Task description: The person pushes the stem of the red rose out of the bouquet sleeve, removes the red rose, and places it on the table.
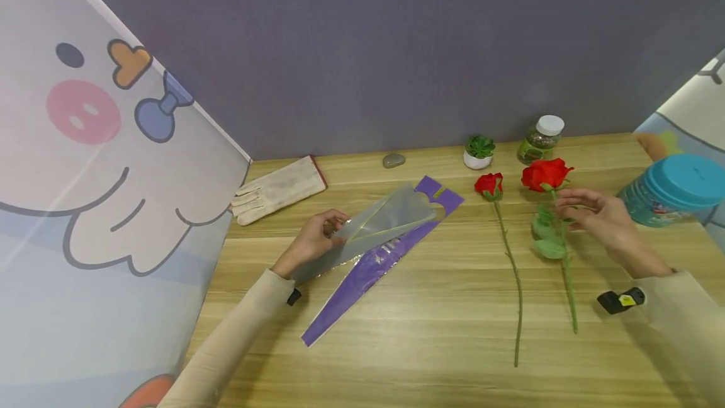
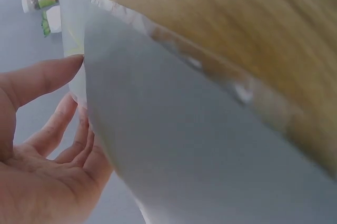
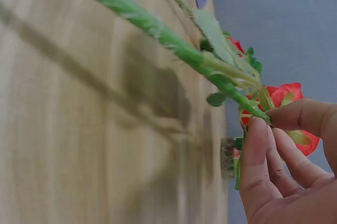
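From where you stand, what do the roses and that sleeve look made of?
The roses look artificial, perhaps fabric and plastic: uniform petals, smooth stems. The sleeve seems thin glossy plastic film: see-through front, purple backing. The table looks like wood or laminate, with visible grain.

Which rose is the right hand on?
The larger rose, with leaves on its stem; the right hand pinches it just under the bloom. The smaller rose lies untouched, leafless.

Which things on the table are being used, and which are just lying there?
In use: flower sleeve, held by left hand; big rose, pinched by right hand.
Lying about: small rose, glove, stone, potted plant, jar, blue tub.
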`<state>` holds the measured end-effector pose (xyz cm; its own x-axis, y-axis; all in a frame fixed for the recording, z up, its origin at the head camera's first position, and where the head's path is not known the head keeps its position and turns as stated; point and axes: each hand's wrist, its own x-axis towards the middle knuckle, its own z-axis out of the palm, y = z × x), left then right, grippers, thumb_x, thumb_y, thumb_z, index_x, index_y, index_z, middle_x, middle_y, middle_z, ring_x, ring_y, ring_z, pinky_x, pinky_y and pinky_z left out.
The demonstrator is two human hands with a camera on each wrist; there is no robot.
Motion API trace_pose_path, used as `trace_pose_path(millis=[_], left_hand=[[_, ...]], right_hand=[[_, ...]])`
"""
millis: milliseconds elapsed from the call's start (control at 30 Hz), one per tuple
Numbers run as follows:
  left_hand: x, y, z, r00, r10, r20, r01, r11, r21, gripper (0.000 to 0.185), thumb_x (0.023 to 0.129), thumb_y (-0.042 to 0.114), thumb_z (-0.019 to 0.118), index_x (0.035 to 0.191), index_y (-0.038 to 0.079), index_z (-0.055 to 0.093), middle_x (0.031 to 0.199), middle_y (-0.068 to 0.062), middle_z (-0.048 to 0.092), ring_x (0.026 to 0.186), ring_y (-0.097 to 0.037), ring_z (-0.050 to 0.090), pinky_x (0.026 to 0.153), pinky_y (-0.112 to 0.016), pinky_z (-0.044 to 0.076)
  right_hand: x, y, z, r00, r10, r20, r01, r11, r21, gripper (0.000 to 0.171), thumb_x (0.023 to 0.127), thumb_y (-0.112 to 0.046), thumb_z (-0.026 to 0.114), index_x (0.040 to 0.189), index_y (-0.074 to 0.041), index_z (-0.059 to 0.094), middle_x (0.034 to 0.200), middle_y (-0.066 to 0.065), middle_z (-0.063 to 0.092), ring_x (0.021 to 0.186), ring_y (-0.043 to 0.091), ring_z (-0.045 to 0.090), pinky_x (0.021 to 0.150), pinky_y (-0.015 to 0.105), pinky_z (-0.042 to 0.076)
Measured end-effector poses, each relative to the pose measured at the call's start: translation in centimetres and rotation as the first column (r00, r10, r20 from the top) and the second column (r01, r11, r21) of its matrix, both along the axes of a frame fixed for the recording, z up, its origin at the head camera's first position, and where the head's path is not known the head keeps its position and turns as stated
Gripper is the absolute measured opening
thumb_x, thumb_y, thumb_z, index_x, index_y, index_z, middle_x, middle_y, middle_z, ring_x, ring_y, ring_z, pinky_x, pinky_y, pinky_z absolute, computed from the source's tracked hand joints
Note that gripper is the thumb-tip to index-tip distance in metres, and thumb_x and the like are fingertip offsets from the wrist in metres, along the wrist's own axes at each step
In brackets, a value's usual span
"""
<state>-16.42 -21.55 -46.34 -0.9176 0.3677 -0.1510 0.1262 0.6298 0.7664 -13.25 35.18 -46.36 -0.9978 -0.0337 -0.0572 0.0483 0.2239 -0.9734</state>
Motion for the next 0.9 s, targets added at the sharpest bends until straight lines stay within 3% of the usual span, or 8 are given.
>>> trace_pose_path(millis=[133, 333, 667, 900], left_hand=[[0.0, 0.1, -0.1, 1.0, 0.003, -0.015, -0.003, 1.0, -0.011, 0.045, 0.087, -0.004, 0.078, 0.129, 0.003, 0.065, 0.107, -0.016, 0.065, 0.086, -0.022, 0.066, 0.072, -0.028, 0.052], [0.2, 0.3, 0.0, 0.999, 0.029, -0.032, -0.031, 0.998, -0.061, 0.046, 0.086, -0.002, 0.08, 0.128, 0.006, 0.066, 0.109, -0.015, 0.068, 0.095, -0.027, 0.069, 0.086, -0.04, 0.058], [0.4, 0.4, -0.1, 0.996, 0.029, -0.08, -0.037, 0.994, -0.1, 0.046, 0.084, -0.001, 0.083, 0.127, 0.004, 0.067, 0.109, -0.016, 0.068, 0.096, -0.029, 0.069, 0.089, -0.044, 0.059], [0.5, 0.2, -0.1, 0.996, 0.025, -0.085, -0.033, 0.994, -0.101, 0.054, 0.084, 0.001, 0.083, 0.134, 0.005, 0.064, 0.121, -0.019, 0.07, 0.109, -0.037, 0.069, 0.099, -0.05, 0.057]], right_hand=[[-0.3, -0.2, -1.0, 1.0, 0.007, -0.017, -0.008, 0.999, -0.039, 0.038, 0.102, 0.004, 0.057, 0.119, -0.028, 0.069, 0.099, -0.024, 0.075, 0.084, -0.007, 0.07, 0.065, 0.018, 0.058], [-0.6, -0.7, -2.1, 1.0, -0.007, -0.023, 0.008, 0.999, 0.039, 0.035, 0.1, 0.002, 0.063, 0.117, -0.027, 0.069, 0.098, -0.027, 0.073, 0.082, -0.008, 0.069, 0.064, 0.017, 0.058], [-0.7, -1.4, -2.7, 1.0, -0.005, 0.025, 0.003, 0.997, 0.078, 0.022, 0.102, -0.006, 0.064, 0.122, -0.014, 0.066, 0.098, -0.03, 0.073, 0.083, -0.008, 0.07, 0.063, 0.019, 0.059], [-0.6, -1.2, -2.7, 0.999, -0.003, 0.039, 0.0, 0.997, 0.078, 0.02, 0.104, -0.008, 0.062, 0.12, -0.02, 0.066, 0.098, -0.03, 0.073, 0.084, -0.008, 0.07, 0.064, 0.019, 0.059]])
